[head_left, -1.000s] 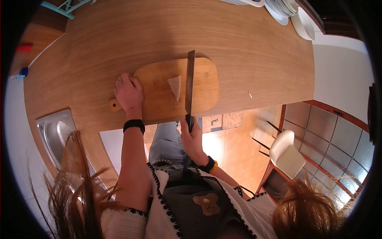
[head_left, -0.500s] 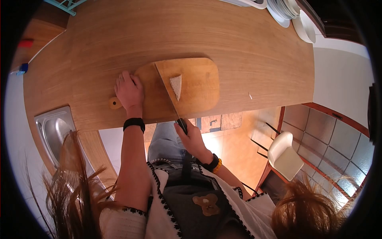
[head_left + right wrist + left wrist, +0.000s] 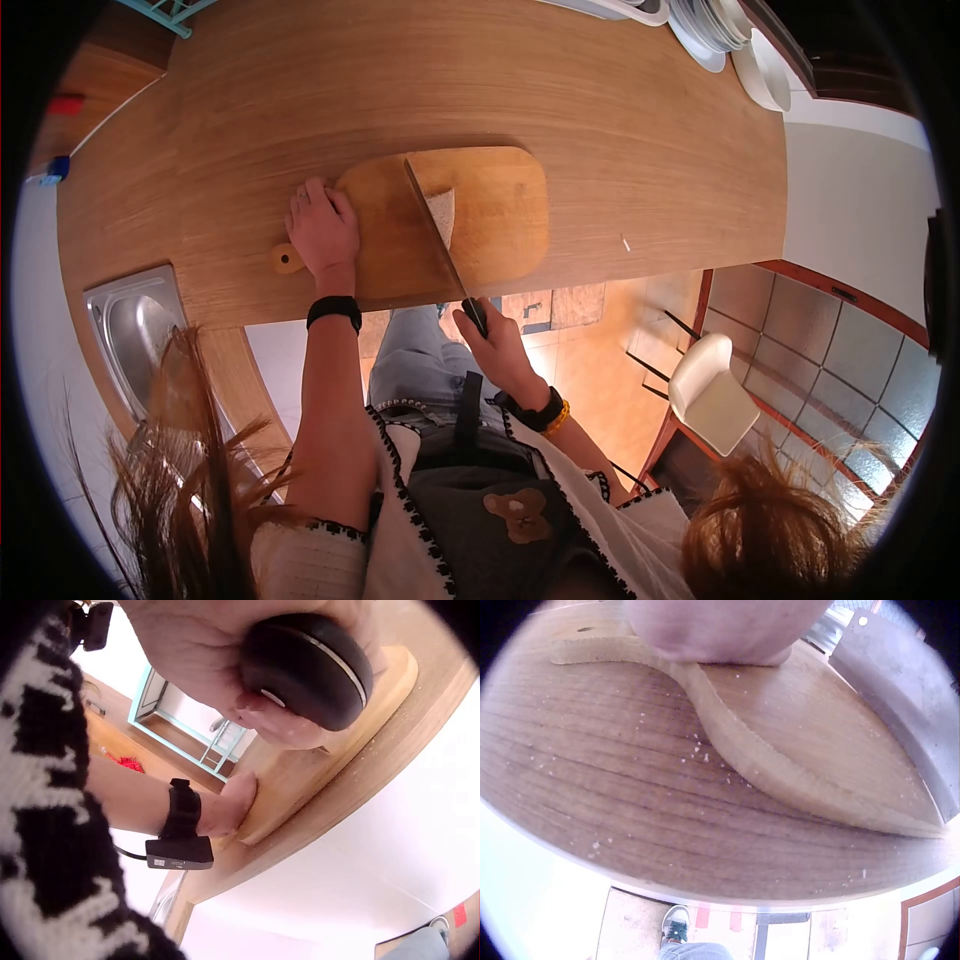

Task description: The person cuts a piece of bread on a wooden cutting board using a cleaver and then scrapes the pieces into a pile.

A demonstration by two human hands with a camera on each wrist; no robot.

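Observation:
A wooden cutting board [image 3: 505, 215] lies near the counter's front edge, its holed handle pointing left. My left hand [image 3: 325, 225] rests at the board's left end, beside that handle. My right hand [image 3: 505, 352] grips the black handle [image 3: 300, 667] of a cleaver [image 3: 430, 220]. Its broad blade [image 3: 900, 690], with a hole near the corner, slants over the board toward the far left. Along the blade's right side is a triangular, pale brown piece that looks like bread [image 3: 445, 208], partly hidden behind the blade.
Crumbs [image 3: 697, 754] dot the wooden counter [image 3: 400, 70] in front of the board. A small white bit [image 3: 626, 243] lies farther right. Stacked plates [image 3: 708, 35] and a bowl [image 3: 762, 72] stand at the back right. A steel sink [image 3: 140, 325] is at left, a white chair [image 3: 712, 395] at right.
The cleaver swung from right of the bread-like piece to its left, tilting leftward, then shifted slightly right, now covering the piece's left side. My left hand has stayed put.

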